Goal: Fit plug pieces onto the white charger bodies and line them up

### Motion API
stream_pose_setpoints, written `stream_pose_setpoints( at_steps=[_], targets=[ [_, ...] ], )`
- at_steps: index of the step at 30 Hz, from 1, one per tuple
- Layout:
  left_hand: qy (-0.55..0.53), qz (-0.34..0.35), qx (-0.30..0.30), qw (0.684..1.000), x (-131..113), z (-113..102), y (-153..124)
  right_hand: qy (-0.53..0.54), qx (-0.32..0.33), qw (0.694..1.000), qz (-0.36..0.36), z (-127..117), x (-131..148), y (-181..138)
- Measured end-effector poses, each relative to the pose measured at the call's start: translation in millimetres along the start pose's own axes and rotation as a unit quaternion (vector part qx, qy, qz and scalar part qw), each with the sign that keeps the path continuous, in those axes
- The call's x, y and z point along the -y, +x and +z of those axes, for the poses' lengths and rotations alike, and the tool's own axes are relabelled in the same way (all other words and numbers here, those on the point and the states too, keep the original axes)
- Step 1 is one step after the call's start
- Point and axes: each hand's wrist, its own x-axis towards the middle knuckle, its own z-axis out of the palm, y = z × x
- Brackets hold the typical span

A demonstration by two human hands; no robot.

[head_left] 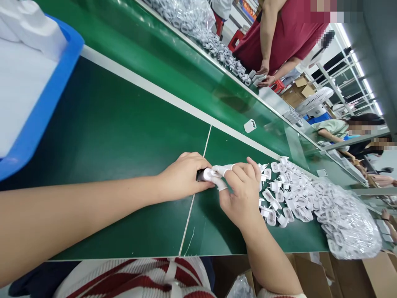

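Observation:
My left hand (181, 176) rests on the green belt (118, 136), curled round a small white part with a dark end (206, 174). My right hand (243, 194) meets it from the right, its thumb and forefinger in white finger cots pinching the same part. Just right of my hands lies a spread of several small white plug parts (283, 192), which runs on into a clear plastic bag (347, 219) full of the same parts.
A blue tray (46, 103) with white blocks sits at the far left. One white adapter (249, 126) lies alone on the belt. Across the belt a person in a red shirt (288, 33) handles parts beside another heap. Cardboard boxes (366, 275) stand below right.

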Motion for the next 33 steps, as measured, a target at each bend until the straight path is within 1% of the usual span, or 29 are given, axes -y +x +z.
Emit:
stream_pose_setpoints(
  at_steps=[6, 9, 11, 14, 20, 23, 26, 31, 33],
  targets=[
    [0.006, -0.005, -0.005, 1.0, -2, 0, 0, -0.017, 0.0, 0.999, 0.029, -1, 4, 5],
    [0.008, -0.01, -0.006, 1.0, -3, -1, 1, 0.0, 0.002, 0.999, 0.041, -2, 3, 4],
    [0.01, -0.011, -0.001, 1.0, -4, -2, 1, 0.012, -0.01, 0.999, 0.045, -3, 3, 3],
    [0.013, -0.011, 0.004, 1.0, -4, -3, 1, 0.002, -0.03, 0.998, 0.053, -6, 2, 1],
    [0.003, -0.007, -0.007, 1.0, -2, -2, 1, 0.006, 0.013, 0.999, 0.032, -7, 2, 4],
    [0.005, -0.007, -0.008, 1.0, -2, -1, 0, -0.013, 0.013, 1.0, 0.02, -7, 3, 6],
    [0.006, -0.008, -0.006, 1.0, -2, -1, 0, -0.001, 0.015, 1.0, 0.013, -9, 1, 6],
    [0.011, -0.005, 0.001, 1.0, -2, -2, 0, 0.004, -0.011, 1.0, 0.023, -11, -2, 5],
    [0.007, 0.002, -0.003, 1.0, -2, -2, 0, -0.001, -0.001, 1.0, 0.014, -11, -2, 6]
  ],
)
